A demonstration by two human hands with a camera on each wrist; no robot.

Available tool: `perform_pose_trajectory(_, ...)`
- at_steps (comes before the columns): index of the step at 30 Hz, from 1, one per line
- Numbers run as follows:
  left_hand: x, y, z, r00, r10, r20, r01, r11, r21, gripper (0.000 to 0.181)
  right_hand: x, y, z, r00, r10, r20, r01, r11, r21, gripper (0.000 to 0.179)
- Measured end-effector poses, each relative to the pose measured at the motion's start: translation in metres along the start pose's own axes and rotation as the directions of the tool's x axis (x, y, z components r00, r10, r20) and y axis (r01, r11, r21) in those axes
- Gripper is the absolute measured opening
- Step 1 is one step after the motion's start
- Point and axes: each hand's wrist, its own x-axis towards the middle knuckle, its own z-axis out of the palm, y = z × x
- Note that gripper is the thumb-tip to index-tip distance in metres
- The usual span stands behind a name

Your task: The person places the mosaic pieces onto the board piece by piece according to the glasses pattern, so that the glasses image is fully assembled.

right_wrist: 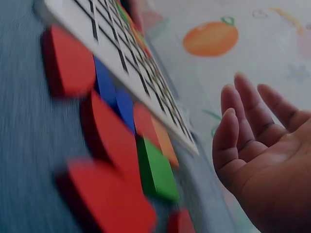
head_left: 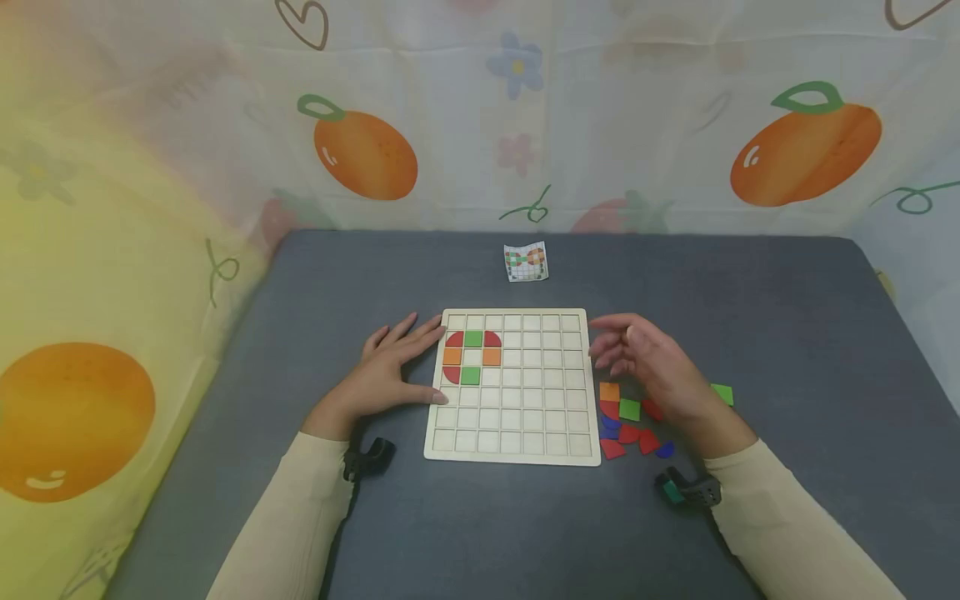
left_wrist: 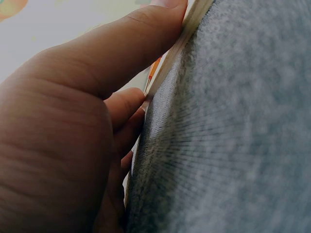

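A pale wooden grid board (head_left: pixel 536 421) lies flat on the table. In its upper left cells sit red quarter-round tiles (head_left: pixel 492 339), green square tiles (head_left: pixel 473 338) and orange square tiles (head_left: pixel 491 357), placed around a bare cell. My left hand (head_left: pixel 378 379) rests at the board's left edge, fingers spread, its thumb tip on the rim. Beside the right edge my right hand (head_left: pixel 652 362) hovers with loosely bent fingers. The right wrist view shows nothing in that hand's palm (right_wrist: pixel 272 160).
Loose tiles lie right of the board, below the right hand: red pieces (head_left: pixel 612 449), blue pieces (head_left: pixel 665 450), a green square (head_left: pixel 630 409) and an orange square (head_left: pixel 609 392). Another green tile (head_left: pixel 722 394) is partly behind the right wrist. A small printed pattern card (head_left: pixel 527 273) lies beyond the board.
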Motion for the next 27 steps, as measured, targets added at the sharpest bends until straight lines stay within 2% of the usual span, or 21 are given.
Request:
perform_pose_trajectory(6,0.0,0.001,0.001,1.0,0.001,0.001,-0.001,1.0,0.002,0.113,-0.013,-0.002,-0.019,0.997,0.009,-0.077,-0.018,0.994,-0.104,0.045)
perform_pose_trajectory(12,0.0,0.001,0.001,1.0,0.008,0.0,-0.008,1.0,0.002,0.114,-0.024,0.0,-0.032,0.99,0.047,-0.13,-0.078,0.966,-0.247,0.042)
perform_pose_trajectory(18,0.001,0.001,0.001,1.0,0.006,0.0,-0.006,1.0,0.001,0.114,-0.031,0.004,-0.042,0.989,0.06,-0.132,-0.1,0.941,-0.323,0.037)
perform_pose_trajectory(22,0.001,0.001,0.001,1.0,0.002,0.001,-0.002,1.0,-0.003,0.113,-0.034,0.007,-0.044,0.986,0.119,-0.113,-0.154,0.913,-0.379,0.038)
perform_pose_trajectory(27,0.0,0.002,-0.001,1.0,-0.006,0.004,0.006,1.0,-0.002,0.113,-0.032,0.009,-0.043,0.975,0.214,-0.052,-0.213,0.856,-0.471,0.044)
